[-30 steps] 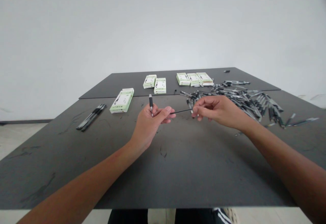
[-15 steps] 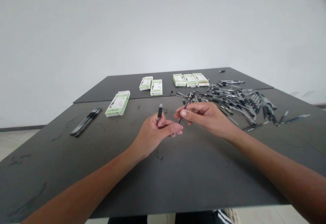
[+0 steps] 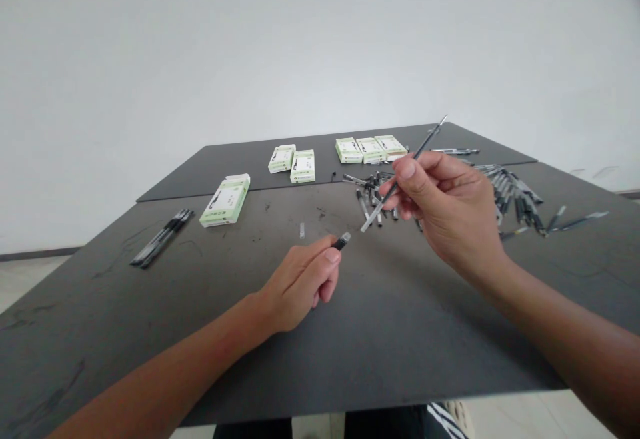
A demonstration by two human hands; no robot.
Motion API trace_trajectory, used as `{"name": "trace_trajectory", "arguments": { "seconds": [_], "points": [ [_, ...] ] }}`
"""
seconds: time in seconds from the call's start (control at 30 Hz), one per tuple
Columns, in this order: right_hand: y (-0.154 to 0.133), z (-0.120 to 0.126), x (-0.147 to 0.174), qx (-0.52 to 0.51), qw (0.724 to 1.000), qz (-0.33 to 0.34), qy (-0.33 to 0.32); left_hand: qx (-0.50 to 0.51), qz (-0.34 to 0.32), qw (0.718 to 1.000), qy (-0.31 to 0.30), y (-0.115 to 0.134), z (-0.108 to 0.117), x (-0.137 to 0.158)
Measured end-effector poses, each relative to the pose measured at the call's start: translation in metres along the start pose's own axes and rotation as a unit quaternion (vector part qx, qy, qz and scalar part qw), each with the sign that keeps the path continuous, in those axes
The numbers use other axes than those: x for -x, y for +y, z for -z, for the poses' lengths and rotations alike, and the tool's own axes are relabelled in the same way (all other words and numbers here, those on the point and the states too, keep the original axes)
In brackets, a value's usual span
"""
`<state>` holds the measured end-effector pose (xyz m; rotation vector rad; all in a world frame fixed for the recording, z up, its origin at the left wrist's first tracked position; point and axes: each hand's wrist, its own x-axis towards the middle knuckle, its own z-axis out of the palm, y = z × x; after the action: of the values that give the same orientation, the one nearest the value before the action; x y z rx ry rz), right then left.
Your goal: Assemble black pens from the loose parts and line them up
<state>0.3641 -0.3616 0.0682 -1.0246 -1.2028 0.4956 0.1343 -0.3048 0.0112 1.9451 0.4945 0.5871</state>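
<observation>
My left hand (image 3: 300, 286) is closed around a pen barrel (image 3: 342, 241), whose black grip and clear end stick out past the thumb toward the right. The rest of that barrel is hidden in the palm. Between thumb and fingers, my right hand (image 3: 445, 202) pinches a slim dark pen refill (image 3: 421, 149). It is tilted, metal tip up and to the right, with its pale lower end a short gap from the barrel's opening. A small clear piece (image 3: 301, 230) lies on the table beyond my left hand.
Loose pens and pen parts (image 3: 515, 192) are heaped at the right, partly behind my right hand. A few pens (image 3: 163, 239) lie together at the left. Green-and-white boxes (image 3: 226, 200) stand near them and farther back. A seam crosses the dark table (image 3: 380, 359).
My right hand has lifted the refill up and to the right, away from my left hand. My left hand has turned, tipping the barrel rightward. The small clear piece has come into view.
</observation>
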Motion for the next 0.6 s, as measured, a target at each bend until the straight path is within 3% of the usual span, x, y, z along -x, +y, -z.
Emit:
{"name": "trace_trajectory", "arguments": {
  "seconds": [0.3,0.6],
  "points": [
    [-0.005,-0.0041,0.0068,-0.005,1.0,0.008,-0.015,-0.065,-0.035,0.997,-0.015,0.0093,0.0038,0.0003],
    [-0.0062,-0.0053,0.0093,-0.006,1.0,0.001,-0.023,-0.049,-0.042,0.997,-0.03,0.0085,0.0045,0.0023]
  ]
}}
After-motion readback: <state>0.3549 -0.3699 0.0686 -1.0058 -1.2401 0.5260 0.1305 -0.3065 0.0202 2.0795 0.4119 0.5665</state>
